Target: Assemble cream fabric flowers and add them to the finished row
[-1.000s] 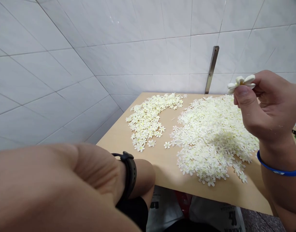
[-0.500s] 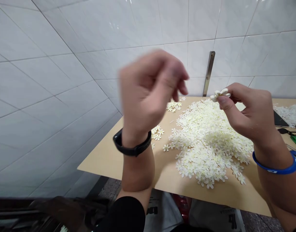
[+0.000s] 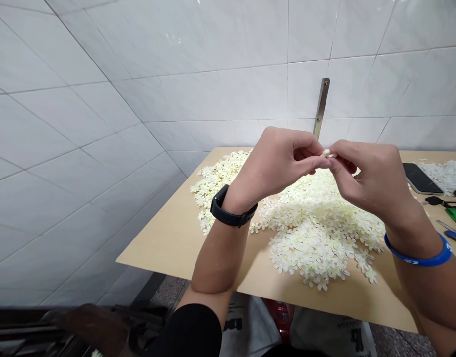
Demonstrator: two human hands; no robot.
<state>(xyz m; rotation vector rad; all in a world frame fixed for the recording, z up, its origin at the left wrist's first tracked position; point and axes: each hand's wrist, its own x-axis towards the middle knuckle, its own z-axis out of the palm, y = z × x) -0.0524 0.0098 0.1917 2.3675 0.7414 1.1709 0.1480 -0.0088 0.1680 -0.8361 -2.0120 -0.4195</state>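
Observation:
My left hand [image 3: 278, 161] and my right hand [image 3: 365, 176] meet in front of me above the table, fingertips pinched together on a small cream fabric flower [image 3: 327, 153]. Only a sliver of the flower shows between the fingers. Below the hands lies a big heap of the same cream flowers [image 3: 320, 233] on the tan table [image 3: 168, 238]. A smaller, flatter spread of flowers [image 3: 213, 181] lies to the left, partly hidden by my left wrist with its black band. A blue band circles my right wrist.
White tiled walls close in on the left and behind, with a metal bracket [image 3: 321, 106] on the back wall. At the right edge lie a dark phone [image 3: 419, 177], another flower pile [image 3: 445, 173] and green-handled tools [image 3: 454, 218]. Bags [image 3: 324, 332] sit under the table.
My left hand rose from low at the left, swung up and came over to the right hand, closing on the flower it holds. The right hand lowered slightly toward the centre.

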